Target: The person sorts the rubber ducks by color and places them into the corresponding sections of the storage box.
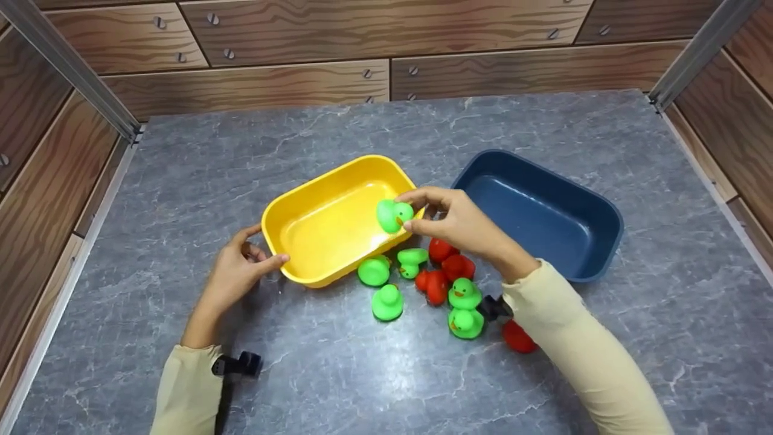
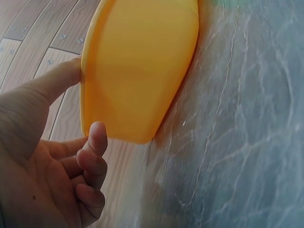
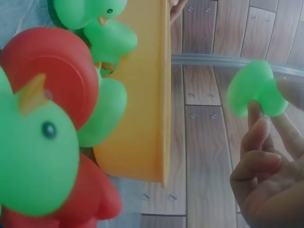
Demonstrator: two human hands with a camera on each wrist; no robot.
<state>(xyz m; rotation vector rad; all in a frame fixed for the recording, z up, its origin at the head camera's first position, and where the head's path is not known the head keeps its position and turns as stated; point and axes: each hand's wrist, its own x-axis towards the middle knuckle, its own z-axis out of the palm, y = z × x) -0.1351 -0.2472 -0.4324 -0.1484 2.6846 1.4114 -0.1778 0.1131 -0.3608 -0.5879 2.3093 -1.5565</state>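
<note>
Head view, and the right hand (image 1: 459,220) is up over the yellow tub (image 1: 329,220), pinching a green rubber duck (image 1: 394,215) between thumb and fingertips, the duck hanging just above the tub's right end, inside its rim line; the left hand (image 1: 238,272) is at the tub's near left corner, thumb laid on the rim, fingers loosely curled beside the wall; the left wrist view confirms it, thumb (image 2: 52,83) touching the yellow wall (image 2: 137,66) while the other fingers (image 2: 92,156) bend short of it and hold nothing. From the right wrist view the held duck (image 3: 254,92) sits between the fingertips (image 3: 254,126), clear of the tub's edge (image 3: 164,95). On the grey marbled tabletop (image 1: 374,374), just in front of the tub, lies a loose cluster of ducks: green ones (image 1: 386,302) and red ones (image 1: 450,266) mixed, some touching each other; one red duck (image 1: 518,338) lies partly hidden under the right sleeve (image 1: 580,350). The dark blue tub (image 1: 543,211) stands just to the right of the yellow one, near the right wrist; wood-patterned walls (image 1: 362,36) close in the table.
</note>
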